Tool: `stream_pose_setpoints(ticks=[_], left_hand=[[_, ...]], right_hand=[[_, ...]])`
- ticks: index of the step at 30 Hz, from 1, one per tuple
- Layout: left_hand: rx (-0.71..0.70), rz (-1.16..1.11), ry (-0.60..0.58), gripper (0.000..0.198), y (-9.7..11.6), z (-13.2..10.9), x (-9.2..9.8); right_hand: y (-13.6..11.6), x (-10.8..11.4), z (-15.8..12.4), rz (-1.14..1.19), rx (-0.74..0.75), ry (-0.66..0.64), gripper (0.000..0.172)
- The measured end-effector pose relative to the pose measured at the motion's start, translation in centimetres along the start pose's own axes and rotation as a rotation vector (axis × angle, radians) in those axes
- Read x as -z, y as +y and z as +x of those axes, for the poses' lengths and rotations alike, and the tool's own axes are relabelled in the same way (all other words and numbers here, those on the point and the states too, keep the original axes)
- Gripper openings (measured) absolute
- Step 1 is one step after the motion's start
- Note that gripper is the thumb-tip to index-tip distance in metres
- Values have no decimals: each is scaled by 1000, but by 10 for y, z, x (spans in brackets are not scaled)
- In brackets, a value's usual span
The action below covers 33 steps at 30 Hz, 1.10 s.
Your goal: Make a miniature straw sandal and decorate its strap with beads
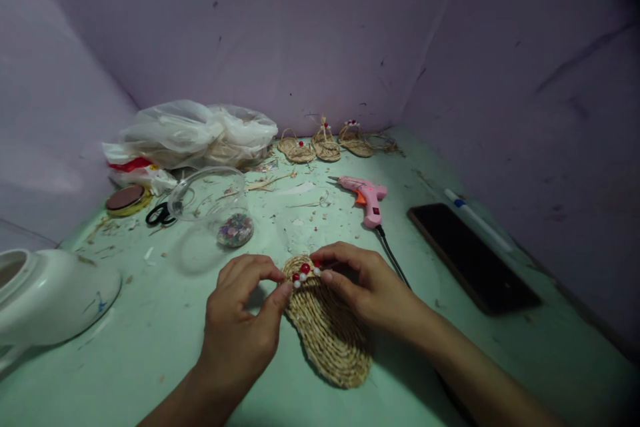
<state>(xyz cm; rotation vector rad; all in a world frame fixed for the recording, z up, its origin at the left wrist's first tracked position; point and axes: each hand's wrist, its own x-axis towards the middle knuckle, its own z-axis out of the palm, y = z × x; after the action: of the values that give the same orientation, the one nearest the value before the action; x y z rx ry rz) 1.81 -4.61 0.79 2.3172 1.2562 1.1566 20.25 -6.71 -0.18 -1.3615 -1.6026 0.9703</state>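
A woven straw sandal (pixel 335 333) lies on the green tabletop, its wide end toward me. Across its narrow far part runs a beaded strap (pixel 305 269) with red and white beads. My left hand (pixel 245 310) pinches the strap's left end between thumb and forefinger, at the sandal's edge. From the other side, my right hand (pixel 367 283) grips the strap's right end, thumb near a white bead and fingers reaching over the far side. Both hands touch the sandal there. The fingertips partly hide the strap's ends.
A pink glue gun (pixel 370 199) with a black cord lies beyond my right hand, near a phone (pixel 470 257) and a pen (pixel 477 220). Small straw sandals (pixel 326 147) stand at the wall. Leftward are a bead container (pixel 235 230), scissors (pixel 160 215), plastic bags (pixel 195 133) and a white pot (pixel 60 293).
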Motion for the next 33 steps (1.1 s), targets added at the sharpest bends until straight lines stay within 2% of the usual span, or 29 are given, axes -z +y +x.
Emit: stream_pose_setpoints(ticks=[8, 20, 28, 33], left_hand=[[-55, 19, 38, 7, 0, 1, -2], [-46, 26, -14, 9, -1, 0, -7], [45, -85, -71, 9, 2, 4, 3], [210, -124, -98, 16, 3, 7, 3]], right_hand=[[2, -1, 1, 14, -3, 2, 21], [1, 0, -1, 2, 1, 8, 20], [2, 0, 0, 22, -10, 3, 20], [3, -1, 0, 38, -20, 2, 21]])
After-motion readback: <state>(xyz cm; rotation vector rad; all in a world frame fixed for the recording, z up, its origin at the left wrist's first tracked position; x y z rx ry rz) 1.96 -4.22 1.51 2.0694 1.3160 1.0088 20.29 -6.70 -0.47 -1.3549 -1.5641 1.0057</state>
